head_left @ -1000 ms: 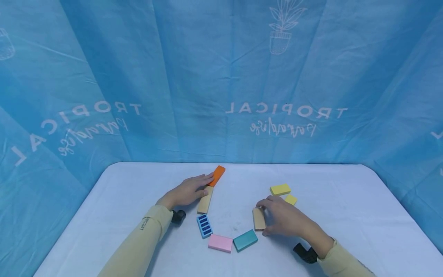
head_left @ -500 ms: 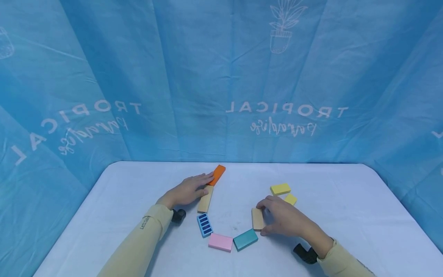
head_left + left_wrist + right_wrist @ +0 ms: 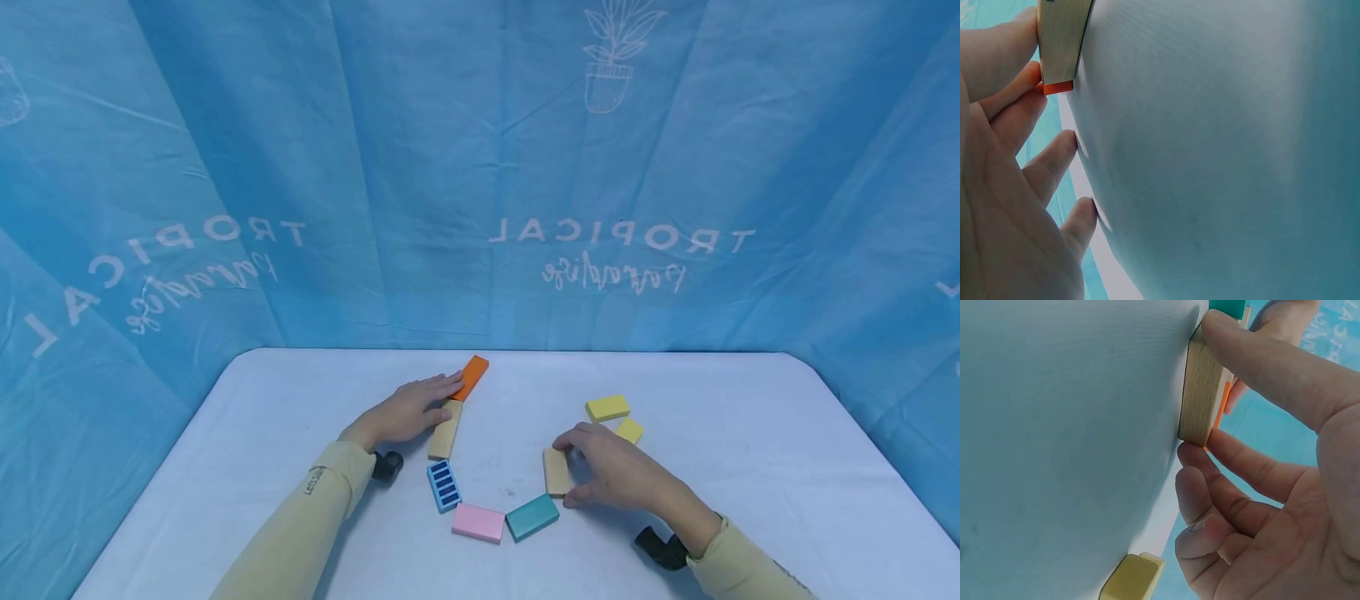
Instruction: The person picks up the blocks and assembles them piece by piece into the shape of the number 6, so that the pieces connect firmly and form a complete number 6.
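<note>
Wooden block (image 3: 557, 473) sits on the white table (image 3: 750, 433) just beside the teal block (image 3: 532, 517), and we pinch it by its ends in our right hand (image 3: 618, 471); our left hand (image 3: 407, 412) lies spread, touching the orange block (image 3: 472, 377) and a second wooden block (image 3: 446, 435).

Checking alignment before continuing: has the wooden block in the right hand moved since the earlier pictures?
Yes, slightly: in the head view, the wooden block in the right hand has shifted left against the teal block.

One tan block (image 3: 1200, 394) shows brown flecks, the blue block (image 3: 444, 487) navy bars, the pink block (image 3: 478, 523) plain colour.
</note>
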Available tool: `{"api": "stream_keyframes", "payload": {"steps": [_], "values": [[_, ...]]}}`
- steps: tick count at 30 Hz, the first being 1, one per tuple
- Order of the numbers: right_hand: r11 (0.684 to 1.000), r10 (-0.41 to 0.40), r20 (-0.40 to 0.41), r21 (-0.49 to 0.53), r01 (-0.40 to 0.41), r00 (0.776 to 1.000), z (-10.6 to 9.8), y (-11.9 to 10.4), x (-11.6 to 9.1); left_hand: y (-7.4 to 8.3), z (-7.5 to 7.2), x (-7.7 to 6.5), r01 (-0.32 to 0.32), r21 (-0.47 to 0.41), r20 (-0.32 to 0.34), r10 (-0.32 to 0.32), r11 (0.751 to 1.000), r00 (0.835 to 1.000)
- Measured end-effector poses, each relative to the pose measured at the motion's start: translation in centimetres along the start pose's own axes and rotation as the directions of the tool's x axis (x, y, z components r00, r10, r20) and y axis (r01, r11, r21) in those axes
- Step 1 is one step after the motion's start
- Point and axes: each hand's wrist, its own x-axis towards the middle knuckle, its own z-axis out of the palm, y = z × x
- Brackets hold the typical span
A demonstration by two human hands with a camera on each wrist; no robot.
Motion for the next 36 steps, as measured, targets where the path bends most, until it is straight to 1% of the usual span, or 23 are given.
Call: {"api": "stream_keyframes", "payload": {"steps": [8, 14, 18, 27, 34, 36], "values": [[1.0, -0.028, 0.009, 0.009, 0.028, 1.0, -0.1, 0.1, 0.0, 0.0, -0.1, 0.0, -0.019, -0.007, -0.004, 0.019, 1.0, 1.0], [0.999, -0.034, 0.012, 0.015, 0.034, 0.999, 0.0, 0.2, 0.0, -0.1, 0.0, 0.0, -0.012, -0.001, -0.002, 0.012, 1.0, 1.0], [0.999, -0.026, -0.001, 0.031, 0.026, 1.0, 0.0, 0.4, -0.1, -0.2, 0.1, 0.0, -0.014, 0.002, -0.003, 0.014, 1.0, 1.0], [0.994, 0.047, -0.086, 0.103, -0.038, 0.995, -0.9, 0.9, -1.6, -0.1, 0.0, 0.0, -0.014, 0.003, -0.001, 0.014, 1.0, 1.0], [0.989, 0.096, -0.19, 0.129, -0.072, 0.977, -1.4, 1.7, -2.4, -0.1, 0.0, 0.0, 0.007, 0.006, 0.001, -0.007, 1.0, 1.0], [0.987, 0.106, -0.219, 0.145, -0.075, 0.97, -1.3, 2.0, -2.5, -0.1, 0.0, 0.0, 0.001, 0.004, -0.002, -0.001, 1.0, 1.0]]}}
